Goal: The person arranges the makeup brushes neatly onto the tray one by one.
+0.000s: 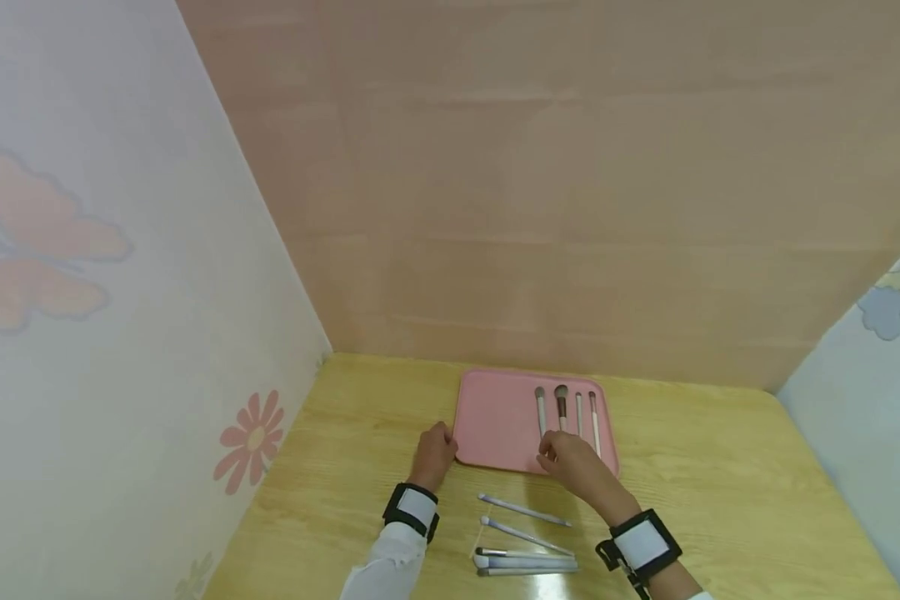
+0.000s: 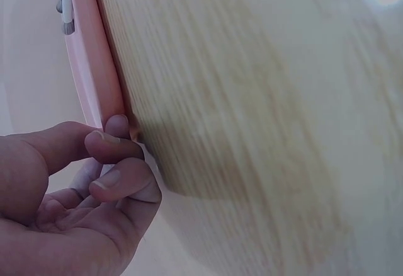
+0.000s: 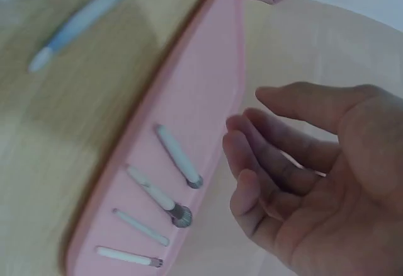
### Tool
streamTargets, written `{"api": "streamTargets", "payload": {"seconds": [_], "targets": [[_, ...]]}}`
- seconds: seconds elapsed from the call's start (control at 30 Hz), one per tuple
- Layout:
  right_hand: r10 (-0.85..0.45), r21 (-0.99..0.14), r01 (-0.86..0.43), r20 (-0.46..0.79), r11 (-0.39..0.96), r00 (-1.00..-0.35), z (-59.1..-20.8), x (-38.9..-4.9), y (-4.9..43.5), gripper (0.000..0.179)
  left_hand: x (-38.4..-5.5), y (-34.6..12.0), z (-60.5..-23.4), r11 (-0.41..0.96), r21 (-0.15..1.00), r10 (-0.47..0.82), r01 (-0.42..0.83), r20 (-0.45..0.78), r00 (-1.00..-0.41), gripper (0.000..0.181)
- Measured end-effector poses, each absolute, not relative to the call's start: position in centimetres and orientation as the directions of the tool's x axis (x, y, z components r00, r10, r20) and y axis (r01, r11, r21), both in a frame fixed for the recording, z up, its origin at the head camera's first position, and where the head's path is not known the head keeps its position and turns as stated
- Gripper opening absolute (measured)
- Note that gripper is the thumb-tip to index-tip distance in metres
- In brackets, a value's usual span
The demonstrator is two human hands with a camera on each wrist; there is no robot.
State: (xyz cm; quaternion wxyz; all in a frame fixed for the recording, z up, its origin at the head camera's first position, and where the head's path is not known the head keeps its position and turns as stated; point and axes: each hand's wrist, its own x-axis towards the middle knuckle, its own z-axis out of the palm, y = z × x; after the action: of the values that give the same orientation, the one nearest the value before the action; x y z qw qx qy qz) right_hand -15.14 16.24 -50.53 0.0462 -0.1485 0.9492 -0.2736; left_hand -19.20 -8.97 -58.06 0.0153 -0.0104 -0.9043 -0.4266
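Pink tray [image 1: 497, 421], corner in left grip [image 1: 432, 457]

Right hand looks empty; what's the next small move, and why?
I'd probably move the right hand to the loose brush nearest the tray: that hand holds nothing, four brushes lie side by side in the tray, its left part is bare, and the left hand holds its corner.

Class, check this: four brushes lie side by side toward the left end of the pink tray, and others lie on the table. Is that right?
The end is wrong: the head view shows the four brushes side by side toward the right end of the pink tray. Other brushes do lie on the table.
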Motion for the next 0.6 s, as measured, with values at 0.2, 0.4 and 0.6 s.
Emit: {"api": "streamTargets", "payload": {"seconds": [0.2, 0.4, 0.6], "targets": [[-0.434, -0.483, -0.390, 0.023, 0.784, -0.901, -51.3, -13.6, 17.0, 0.005, -19.2, -8.9, -58.2, 0.641, 0.766, 0.005, 0.042, 0.050, -0.999, 0.016], [-0.463, -0.476, -0.415, 0.018, 0.776, -0.886, -52.4, -12.6, 17.3, 0.009, -19.5, -8.9, -58.3, 0.651, 0.757, 0.012, 0.050, 0.055, -0.998, 0.014], [-0.518, -0.417, -0.497, 0.072, 0.761, -0.853, -53.5, -11.5, 16.9, 0.020, -19.5, -9.2, -58.1, 0.663, 0.748, 0.006, 0.030, 0.035, -0.999, 0.014]]}}
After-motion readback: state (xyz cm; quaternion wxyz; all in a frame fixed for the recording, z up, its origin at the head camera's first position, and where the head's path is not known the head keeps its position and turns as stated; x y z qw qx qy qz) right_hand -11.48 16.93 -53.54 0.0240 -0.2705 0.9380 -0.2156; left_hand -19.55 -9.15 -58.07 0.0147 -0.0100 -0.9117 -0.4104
